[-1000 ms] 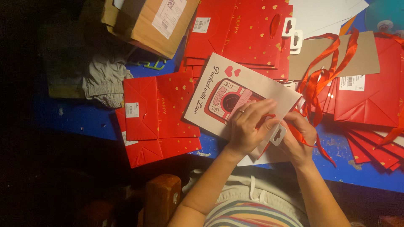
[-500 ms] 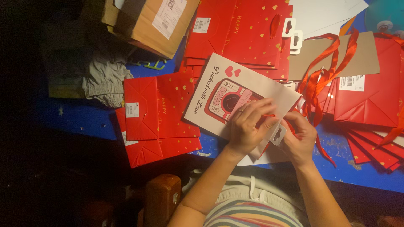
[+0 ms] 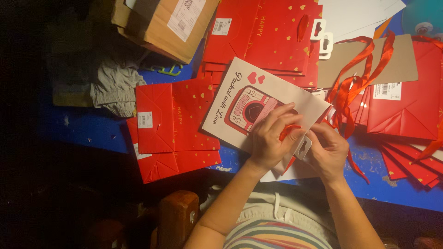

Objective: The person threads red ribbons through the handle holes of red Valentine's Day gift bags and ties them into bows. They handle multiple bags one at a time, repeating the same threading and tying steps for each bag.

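Observation:
A white paper gift bag with a pink picture and red hearts lies flat on the blue table, right in front of me. My left hand rests on its near end and pinches a red ribbon between thumb and fingers. Just to the right, my right hand has its fingers curled on the same ribbon, touching a white hang tab at the bag's edge. The ribbon runs off to the right in loose loops.
Flat red gift bags with gold hearts lie at the left, at the back and at the right. A cardboard box and grey cloth sit at back left. A wooden chair post stands near my lap.
Both hands stay on the white bag. My right hand has edged up toward the left hand, and the fingers have closed in on the red ribbon between them.

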`<state>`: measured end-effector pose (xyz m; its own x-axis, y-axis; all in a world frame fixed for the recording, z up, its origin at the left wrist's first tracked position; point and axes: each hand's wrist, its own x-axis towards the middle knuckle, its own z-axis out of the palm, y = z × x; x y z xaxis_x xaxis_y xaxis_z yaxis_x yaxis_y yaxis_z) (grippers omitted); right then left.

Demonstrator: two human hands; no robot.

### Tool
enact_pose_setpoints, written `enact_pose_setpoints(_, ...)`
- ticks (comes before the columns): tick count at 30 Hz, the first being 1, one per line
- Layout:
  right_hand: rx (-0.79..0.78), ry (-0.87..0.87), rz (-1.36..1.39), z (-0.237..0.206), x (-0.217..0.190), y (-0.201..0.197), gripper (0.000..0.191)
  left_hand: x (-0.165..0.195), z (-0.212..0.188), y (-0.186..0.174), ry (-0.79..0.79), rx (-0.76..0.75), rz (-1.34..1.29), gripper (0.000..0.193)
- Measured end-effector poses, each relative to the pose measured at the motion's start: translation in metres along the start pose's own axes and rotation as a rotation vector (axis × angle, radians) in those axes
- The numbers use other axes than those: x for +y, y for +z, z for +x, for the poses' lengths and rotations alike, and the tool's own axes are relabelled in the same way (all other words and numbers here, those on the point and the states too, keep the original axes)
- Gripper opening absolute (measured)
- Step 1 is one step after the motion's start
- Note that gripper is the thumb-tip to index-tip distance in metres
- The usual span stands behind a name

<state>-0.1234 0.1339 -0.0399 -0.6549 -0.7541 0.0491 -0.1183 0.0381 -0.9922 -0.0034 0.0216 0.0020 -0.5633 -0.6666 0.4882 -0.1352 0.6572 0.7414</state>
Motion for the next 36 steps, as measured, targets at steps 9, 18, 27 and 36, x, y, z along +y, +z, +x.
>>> enact_pose_setpoints(9,-0.008,-0.042,-0.120,0.000,-0.002,-0.001,0.014,-0.009,-0.008,0.009,-0.238,0.051,-0.355,0.017)
enact_pose_setpoints(18,0.010,0.088,0.062,-0.002,0.000,0.000,0.017,-0.001,-0.001,0.003,-0.060,0.014,-0.103,0.019)
enact_pose_setpoints(27,0.058,-0.005,-0.105,-0.001,0.001,0.006,0.014,-0.008,-0.005,0.008,-0.054,0.025,-0.130,0.014)
enact_pose_setpoints(36,0.030,0.043,-0.010,-0.002,0.007,0.001,0.012,-0.008,-0.006,0.010,-0.075,0.019,-0.147,0.014)
